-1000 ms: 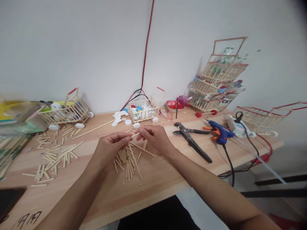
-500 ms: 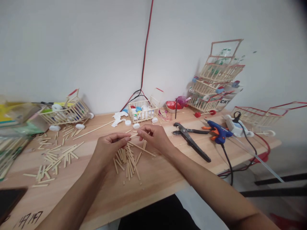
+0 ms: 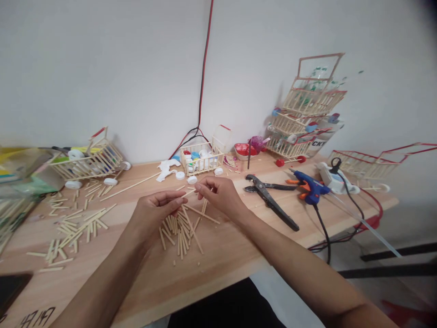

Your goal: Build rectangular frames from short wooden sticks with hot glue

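One short stick [image 3: 190, 193] is pinched between the thumb and fingers of the left hand [image 3: 153, 209], just above the back of the pile [image 3: 180, 232]. Its other end is met by the bent fingertips of the right hand [image 3: 218, 193]; whether it is squeezed there cannot be told. The pile is made of many short sticks and a few longer ones, laid on the wooden table [image 3: 232, 255]. To the left of the pile, loose sticks [image 3: 77, 232] are scattered. To the right of the pile, the pliers [image 3: 273, 202] are laid with their handles apart. Farther right of the pile, a blue glue gun [image 3: 310, 184] and a white power strip [image 3: 336, 177] are seen. Behind the pile, a small cart [image 3: 201, 159] is filled with caps. Behind the pile and to the right, a dish [image 3: 245, 156] is stained red. Farther off, a full cart [image 3: 82, 173] is placed behind and left of the pile, and a stack of carts [image 3: 297, 123] behind and right. Far behind the pile, red and black wires [image 3: 201, 86] are hung on the wall [image 3: 136, 68].
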`<action>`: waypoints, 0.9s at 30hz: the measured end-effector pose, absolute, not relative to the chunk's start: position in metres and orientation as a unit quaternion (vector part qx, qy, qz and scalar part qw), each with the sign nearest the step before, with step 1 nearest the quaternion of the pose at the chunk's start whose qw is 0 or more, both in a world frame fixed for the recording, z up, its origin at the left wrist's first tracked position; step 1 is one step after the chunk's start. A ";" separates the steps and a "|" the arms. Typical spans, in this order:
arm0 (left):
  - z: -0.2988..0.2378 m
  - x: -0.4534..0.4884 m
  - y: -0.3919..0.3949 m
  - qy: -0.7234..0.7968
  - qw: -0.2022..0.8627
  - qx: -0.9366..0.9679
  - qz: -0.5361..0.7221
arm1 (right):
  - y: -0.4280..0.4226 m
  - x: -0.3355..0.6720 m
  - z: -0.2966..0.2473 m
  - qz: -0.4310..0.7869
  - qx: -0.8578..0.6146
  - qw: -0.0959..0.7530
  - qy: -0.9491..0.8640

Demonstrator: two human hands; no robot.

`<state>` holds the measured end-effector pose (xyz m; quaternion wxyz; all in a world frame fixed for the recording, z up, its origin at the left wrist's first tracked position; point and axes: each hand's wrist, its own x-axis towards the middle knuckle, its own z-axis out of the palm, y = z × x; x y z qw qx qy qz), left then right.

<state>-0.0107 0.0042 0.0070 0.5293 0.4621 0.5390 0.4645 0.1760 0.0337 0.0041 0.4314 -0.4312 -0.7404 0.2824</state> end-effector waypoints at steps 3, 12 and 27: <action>0.007 -0.011 0.005 0.544 0.521 0.458 0.471 | 0.033 0.175 0.004 0.284 -0.430 0.422 -0.745; 0.003 -0.014 0.007 0.559 0.517 0.450 0.468 | 0.035 0.176 0.002 0.286 -0.430 0.398 -0.758; 0.014 -0.009 0.006 0.525 0.565 0.374 0.515 | -0.011 0.313 0.052 0.002 -0.648 0.316 -0.693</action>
